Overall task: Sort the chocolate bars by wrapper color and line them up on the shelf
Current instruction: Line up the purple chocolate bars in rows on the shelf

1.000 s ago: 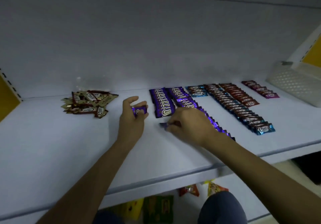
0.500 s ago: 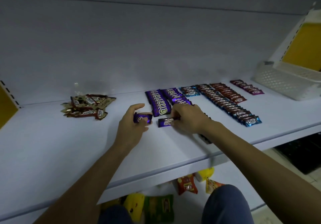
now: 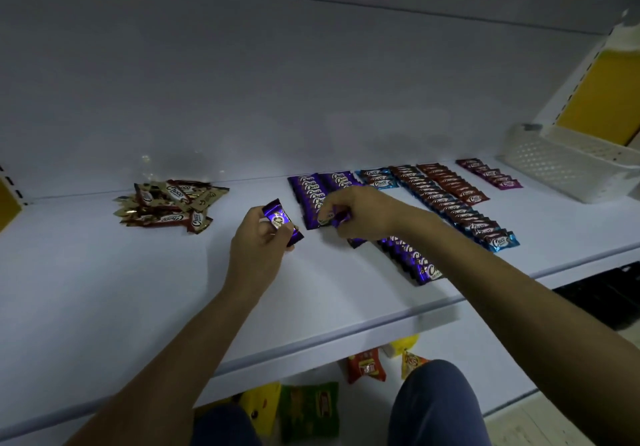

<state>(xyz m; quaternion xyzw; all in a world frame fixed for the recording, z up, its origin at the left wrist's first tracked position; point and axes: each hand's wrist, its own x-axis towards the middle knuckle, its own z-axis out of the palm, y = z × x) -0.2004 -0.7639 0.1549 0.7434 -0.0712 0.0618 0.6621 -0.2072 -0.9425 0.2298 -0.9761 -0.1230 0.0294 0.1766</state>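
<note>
The shelf (image 3: 104,290) is pale white. The purple rows (image 3: 311,193) carry a white logo, like the purple bar (image 3: 280,220) in the left hand (image 3: 259,251). Beside them lie blue bars (image 3: 377,178), dark red bars (image 3: 453,186) and magenta bars (image 3: 495,175). The loose pile (image 3: 169,205) is gold and brown. The basket (image 3: 554,168) is white, with small holes.

At your far right you had a white perforated basket (image 3: 561,168), with a yellow side panel (image 3: 602,96) rising behind it. Another yellow panel (image 3: 6,203) showed at the left edge. Low in your view lay a green packet (image 3: 308,411), a yellow packet (image 3: 263,406), a red packet (image 3: 365,366) and an orange packet (image 3: 412,364).
</note>
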